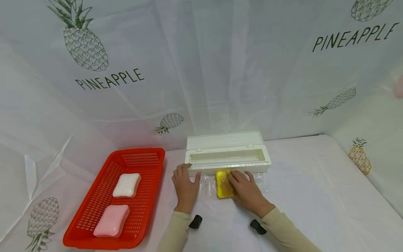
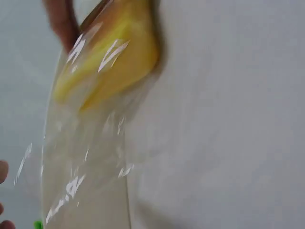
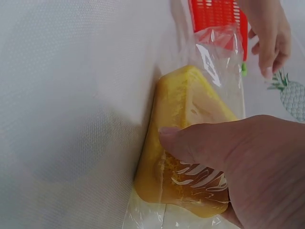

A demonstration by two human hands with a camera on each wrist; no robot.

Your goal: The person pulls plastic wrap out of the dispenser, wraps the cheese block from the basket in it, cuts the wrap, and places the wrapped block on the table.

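Note:
My right hand grips a yellow sponge, thumb across its near face. Clear cling film lies over the sponge and stretches away to its left, glossy and wrinkled. Behind it stands a white cling film dispenser with its lid raised. By the dispenser's left end is my left hand, fingers loosely bent and holding nothing. In the right wrist view, its fingertips hang near a small green piece at the dispenser's end. The right hand's other fingers are mostly hidden behind the sponge.
A red plastic basket sits on the left, with a white sponge and a pink sponge inside. White pineapple-print cloth rises behind the dispenser, and white cloth covers the table.

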